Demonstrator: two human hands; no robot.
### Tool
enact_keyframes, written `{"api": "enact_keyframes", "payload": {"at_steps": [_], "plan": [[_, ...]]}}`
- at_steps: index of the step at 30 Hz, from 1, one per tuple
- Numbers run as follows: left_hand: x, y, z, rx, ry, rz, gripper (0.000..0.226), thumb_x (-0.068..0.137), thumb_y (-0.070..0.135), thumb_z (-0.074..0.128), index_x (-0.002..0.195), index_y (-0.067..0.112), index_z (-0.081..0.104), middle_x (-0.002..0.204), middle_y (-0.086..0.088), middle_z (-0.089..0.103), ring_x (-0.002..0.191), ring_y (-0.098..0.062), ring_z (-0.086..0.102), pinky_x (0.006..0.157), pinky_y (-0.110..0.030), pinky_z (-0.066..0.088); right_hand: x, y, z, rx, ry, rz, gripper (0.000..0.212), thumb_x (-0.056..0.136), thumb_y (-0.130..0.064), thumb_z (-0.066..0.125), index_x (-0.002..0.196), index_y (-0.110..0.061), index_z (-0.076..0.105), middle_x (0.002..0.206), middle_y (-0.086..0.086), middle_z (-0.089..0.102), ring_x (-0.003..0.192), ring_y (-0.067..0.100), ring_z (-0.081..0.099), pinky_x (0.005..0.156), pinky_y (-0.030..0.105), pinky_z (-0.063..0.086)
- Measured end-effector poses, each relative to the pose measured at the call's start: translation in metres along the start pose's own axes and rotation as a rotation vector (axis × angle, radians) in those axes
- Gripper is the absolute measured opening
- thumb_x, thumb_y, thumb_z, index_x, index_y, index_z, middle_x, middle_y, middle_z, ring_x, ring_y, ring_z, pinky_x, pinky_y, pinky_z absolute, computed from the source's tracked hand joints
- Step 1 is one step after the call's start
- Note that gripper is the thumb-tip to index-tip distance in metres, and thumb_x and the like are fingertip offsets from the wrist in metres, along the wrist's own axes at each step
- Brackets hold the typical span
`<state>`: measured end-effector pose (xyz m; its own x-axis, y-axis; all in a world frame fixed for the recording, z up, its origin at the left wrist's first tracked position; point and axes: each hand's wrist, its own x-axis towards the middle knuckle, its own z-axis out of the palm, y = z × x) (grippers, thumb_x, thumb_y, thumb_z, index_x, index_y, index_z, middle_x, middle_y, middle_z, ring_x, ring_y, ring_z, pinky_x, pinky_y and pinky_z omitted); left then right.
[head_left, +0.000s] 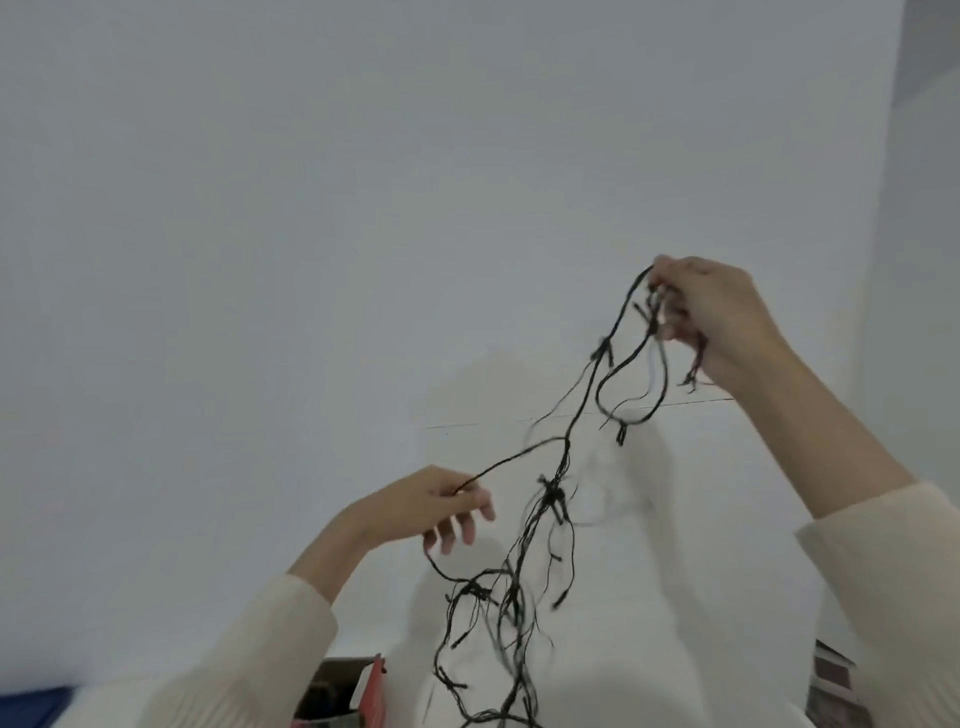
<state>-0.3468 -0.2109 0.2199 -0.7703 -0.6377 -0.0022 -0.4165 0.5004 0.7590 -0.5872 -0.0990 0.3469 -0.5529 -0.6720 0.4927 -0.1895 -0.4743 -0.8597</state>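
Raised right hand (711, 312) is wrapped around the top of a tangled black light string (550, 493), which is hung before a white wall (311, 208), while one strand is pinched by the lower left hand (431, 504).

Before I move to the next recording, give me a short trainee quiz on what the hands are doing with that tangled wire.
1. True or false: the left hand pinches a single strand of the tangled black wire string with small bulbs.
2. Which hand is raised higher in the view? A) the left hand B) the right hand C) both are level
3. Short answer: what lies at the bottom edge of the view, just left of the hanging wire's lower end?

Key:
1. True.
2. B; it grips a bunch of loops at the top of the wire.
3. An open red cardboard box.
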Motion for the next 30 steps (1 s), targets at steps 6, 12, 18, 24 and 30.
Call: {"api": "enact_keyframes", "payload": {"at_steps": [6, 12, 18, 24, 30], "plan": [[0.005, 0.005, 0.001, 0.189, -0.179, -0.120, 0.059, 0.085, 0.024, 0.067, 0.136, 0.026, 0.039, 0.127, 0.003, 0.051, 0.116, -0.011, 0.049, 0.099, -0.026, 0.038, -0.008, 0.004, 0.000, -0.303, -0.284, -0.088, 0.023, 0.092, -0.020, 0.056, 0.073, -0.010, 0.064, 0.036, -0.015, 0.036, 0.037, 0.004, 0.033, 0.041, 0.020, 0.037], [0.032, 0.065, 0.033, -0.279, 0.026, 0.174, 0.035, 0.092, 0.026, 0.057, 0.125, 0.019, 0.049, 0.112, -0.004, 0.066, 0.102, -0.013, 0.062, 0.090, -0.030, 0.048, -0.015, 0.013, 0.018, -0.157, -0.306, -0.097, 0.022, 0.094, -0.020, 0.054, 0.075, -0.011, 0.062, 0.038, -0.016, 0.032, 0.038, 0.005, 0.028, 0.040, 0.020, 0.034], [0.027, 0.016, 0.044, -0.166, -0.058, 0.026, 0.026, 0.097, 0.033, 0.045, 0.096, 0.014, 0.062, 0.085, -0.003, 0.069, 0.082, -0.015, 0.063, 0.089, -0.037, 0.048, 0.000, 0.025, -0.013, -0.067, 0.132, -0.062, 0.027, 0.094, -0.020, 0.051, 0.069, -0.016, 0.059, 0.039, -0.016, 0.044, 0.035, 0.005, 0.032, 0.041, 0.020, 0.034], [0.031, 0.042, 0.016, -0.160, 0.328, 0.186, 0.012, 0.091, 0.018, 0.058, 0.089, 0.009, 0.065, 0.065, -0.003, 0.053, 0.055, -0.014, 0.058, 0.070, -0.031, 0.052, -0.017, 0.041, -0.015, -1.040, -0.192, -0.027, 0.046, 0.085, -0.039, 0.062, 0.127, -0.026, 0.050, 0.102, 0.006, 0.066, 0.096, 0.023, 0.060, 0.077, 0.028, 0.042], [0.026, 0.100, -0.004, -0.264, 0.432, 0.420, 0.017, 0.088, 0.016, 0.062, 0.104, 0.013, 0.057, 0.058, 0.005, 0.050, 0.051, -0.007, 0.047, 0.055, -0.020, 0.045, -0.034, 0.029, 0.013, -0.533, -0.654, 0.077, 0.022, 0.086, -0.033, 0.063, 0.076, -0.013, 0.067, 0.045, -0.008, 0.032, 0.043, 0.011, 0.031, 0.043, 0.020, 0.032]]}}
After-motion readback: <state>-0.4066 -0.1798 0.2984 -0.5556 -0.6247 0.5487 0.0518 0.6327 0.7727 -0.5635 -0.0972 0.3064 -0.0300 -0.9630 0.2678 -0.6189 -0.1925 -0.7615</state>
